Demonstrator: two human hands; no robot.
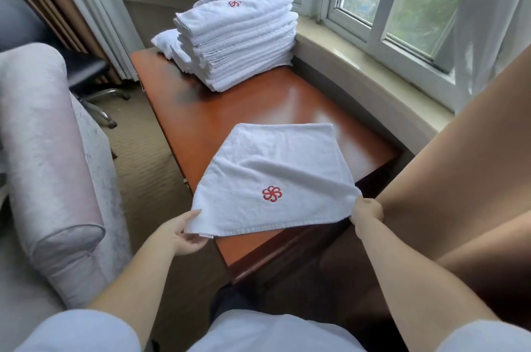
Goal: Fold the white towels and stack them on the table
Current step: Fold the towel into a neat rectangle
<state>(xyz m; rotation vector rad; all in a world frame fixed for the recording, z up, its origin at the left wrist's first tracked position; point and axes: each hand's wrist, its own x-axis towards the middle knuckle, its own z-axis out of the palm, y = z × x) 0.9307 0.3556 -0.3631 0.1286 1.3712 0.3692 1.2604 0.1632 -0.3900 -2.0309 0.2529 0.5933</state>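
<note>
Short pale-blue sleeves [86, 331] at upper arms; forearms bare; pale-blue top; dark trousers [227, 301].

Soft daylight enters through the white-framed bay window [373, 6] at the top, leaving the scene bright and even. Pale glare streaks lie on the glossy reddish-brown wooden tabletop [301, 110]. Shadows are faint. The wide lens bends straight lines near the edges, and the whole picture looks slightly soft.

A single head-worn camera looks forward and steeply down, close above the glossy reddish-brown wooden table [201, 121].
</note>
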